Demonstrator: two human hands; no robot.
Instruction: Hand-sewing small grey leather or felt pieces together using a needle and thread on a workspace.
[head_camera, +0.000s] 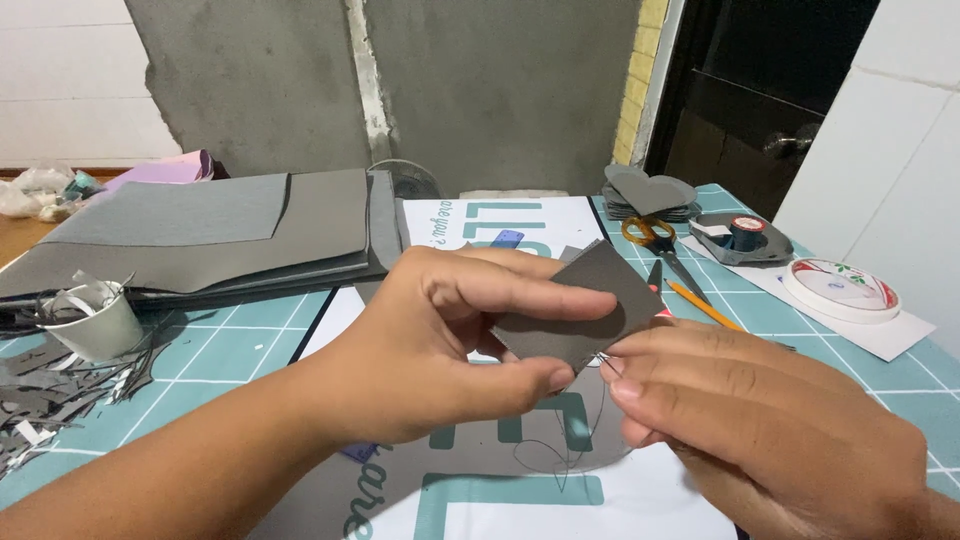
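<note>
My left hand (440, 340) pinches a small dark grey square of card or foam sheet (590, 305) between thumb and fingers, holding it above the table. My right hand (760, 410) is at the piece's lower right corner, fingertips pressed together on something thin and shiny, apparently a needle (601, 361). A fine dark thread (560, 455) hangs down from that corner and loops over the white printed sheet (500, 500) below.
A teal cutting mat (240, 350) covers the table. Large grey sheets (230, 230) lie at the back left, beside a paper cup (100, 325) and grey scraps (50, 400). Orange-handled scissors (655, 240), a pencil (705, 305), grey heart cut-outs (650, 190) and tape rolls (840, 285) sit to the right.
</note>
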